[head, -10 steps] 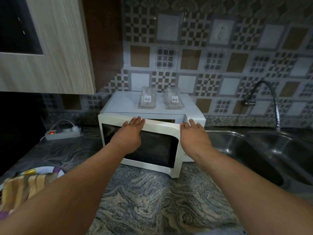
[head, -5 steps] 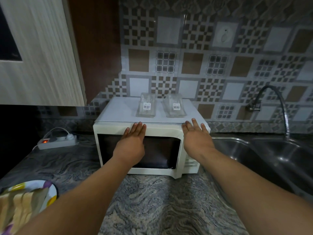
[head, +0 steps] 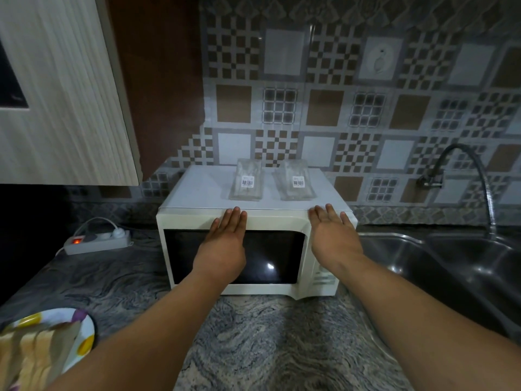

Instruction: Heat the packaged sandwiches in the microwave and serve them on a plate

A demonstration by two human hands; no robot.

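Observation:
A white microwave (head: 197, 193) stands on the counter against the tiled wall, its dark-windowed door closed. My left hand (head: 224, 244) presses flat on the door, fingers straight, tips at the top edge. Over the control panel at the right, my right hand (head: 332, 238) lies flat with straight fingers. Two clear plastic packages with barcode labels lie on the microwave's top, one at the left (head: 245, 183) and one at the right (head: 296, 183). A colourful plate (head: 84, 328) with sandwiches (head: 33, 354) sits at the bottom left.
A power strip (head: 97, 241) with a lit red switch lies left of the microwave. To the right is a steel sink (head: 451, 263) with a curved tap (head: 465, 176). A wooden wall cabinet (head: 62, 94) hangs at the upper left. Marbled counter (head: 267, 348) stretches in front.
The microwave door has swung from partly open to closed under my left hand. My right hand has stayed at the microwave's right front.

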